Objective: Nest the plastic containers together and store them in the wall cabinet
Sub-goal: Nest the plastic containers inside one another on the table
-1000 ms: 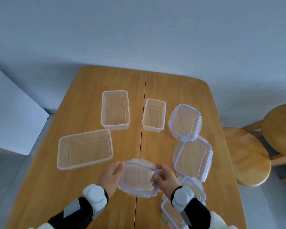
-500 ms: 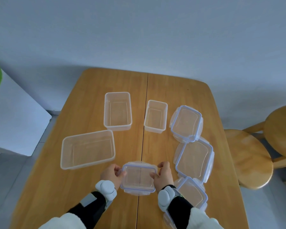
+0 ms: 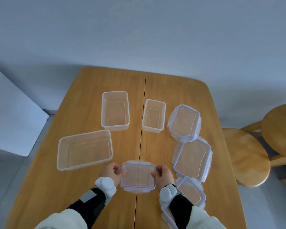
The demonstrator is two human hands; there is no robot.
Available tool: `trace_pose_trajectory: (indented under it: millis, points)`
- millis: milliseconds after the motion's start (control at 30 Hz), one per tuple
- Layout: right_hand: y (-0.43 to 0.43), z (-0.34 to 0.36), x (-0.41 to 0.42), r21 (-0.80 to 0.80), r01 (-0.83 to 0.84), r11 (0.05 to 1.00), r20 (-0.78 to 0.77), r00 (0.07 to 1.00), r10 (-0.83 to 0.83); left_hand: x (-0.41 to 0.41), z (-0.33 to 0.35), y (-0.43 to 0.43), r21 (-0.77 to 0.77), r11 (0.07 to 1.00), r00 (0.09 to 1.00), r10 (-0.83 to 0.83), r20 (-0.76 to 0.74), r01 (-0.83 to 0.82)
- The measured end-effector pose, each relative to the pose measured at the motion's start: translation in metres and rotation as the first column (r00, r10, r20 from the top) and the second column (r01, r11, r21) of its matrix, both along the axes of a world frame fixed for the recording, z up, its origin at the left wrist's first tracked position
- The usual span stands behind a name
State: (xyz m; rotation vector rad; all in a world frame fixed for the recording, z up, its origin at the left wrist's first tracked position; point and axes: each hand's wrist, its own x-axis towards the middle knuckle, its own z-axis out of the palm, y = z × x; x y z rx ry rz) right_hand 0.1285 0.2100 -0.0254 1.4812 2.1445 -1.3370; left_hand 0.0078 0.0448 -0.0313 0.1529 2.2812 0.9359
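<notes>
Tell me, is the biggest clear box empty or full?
Empty: the biggest clear rectangular plastic container has no lid, and only the wooden table shows through its floor.

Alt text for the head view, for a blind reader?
Left hand and right hand grip the short ends of a blue-rimmed lid at a wooden table. Three open clear tubs sit beyond it, and similar lids lie along the right.

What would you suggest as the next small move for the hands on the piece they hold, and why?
Probably unclip the side flaps and lift the lid off the small lidded container: the left hand and right hand pinch its short ends, and the large open container beside it is lidless, ready for nesting.
</notes>
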Motion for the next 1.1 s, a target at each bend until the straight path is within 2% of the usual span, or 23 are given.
trace_pose_trajectory:
  millis: [100,200,333,433,500,667,733,767,833,900,933,1000,1100]
  points:
    - [0.001,0.001,-0.001,-0.009,0.048,0.999,0.035,0.998,-0.048,-0.006,0.0,-0.002,0.002,1.0,0.998,0.014,0.064,-0.014]
    - [0.002,0.007,-0.001,-0.011,0.128,0.992,0.096,0.987,-0.127,-0.009,0.003,-0.005,-0.067,0.998,0.998,0.006,0.062,-0.001]
    - [-0.003,0.012,0.0,-0.002,0.089,0.996,0.187,0.978,-0.087,-0.008,0.002,-0.003,-0.088,0.995,0.997,-0.029,0.077,0.036]
    - [-0.005,0.012,-0.005,-0.04,0.164,0.986,0.182,0.971,-0.154,-0.01,0.004,-0.003,-0.061,0.998,0.995,-0.03,0.092,0.036]
    - [-0.003,0.01,-0.007,-0.049,0.143,0.988,0.171,0.976,-0.133,-0.012,0.005,-0.003,-0.037,0.999,0.992,-0.024,0.121,0.028]
    - [0.011,0.004,-0.005,-0.011,0.013,1.0,0.118,0.993,-0.011,-0.006,0.008,0.001,-0.117,0.961,0.965,-0.257,-0.049,0.25]
    - [0.017,0.007,-0.001,0.076,-0.054,0.996,0.061,0.997,0.049,-0.002,0.014,0.002,-0.117,0.924,0.917,-0.378,-0.125,0.365]
    - [0.018,0.009,0.0,0.128,-0.127,0.984,0.02,0.992,0.125,-0.001,0.017,0.003,-0.136,0.877,0.86,-0.48,-0.176,0.461]
    - [0.018,0.014,0.005,0.247,-0.385,0.889,-0.01,0.917,0.399,0.002,0.021,0.006,-0.276,0.715,0.671,-0.698,-0.249,0.642]
    - [0.014,0.013,0.007,0.3,-0.644,0.703,0.081,0.752,0.654,0.004,0.021,0.009,-0.391,0.572,0.532,-0.819,-0.216,0.721]
    - [0.012,0.011,0.007,0.292,-0.723,0.626,0.131,0.679,0.723,0.007,0.019,0.011,-0.402,0.548,0.513,-0.835,-0.201,0.734]
    - [0.01,0.005,0.008,0.288,-0.793,0.537,0.188,0.597,0.78,0.01,0.012,0.013,-0.407,0.532,0.491,-0.846,-0.21,0.743]
    - [0.008,-0.001,0.008,0.337,-0.785,0.52,0.183,0.597,0.781,0.009,0.008,0.015,-0.397,0.559,0.501,-0.829,-0.25,0.728]
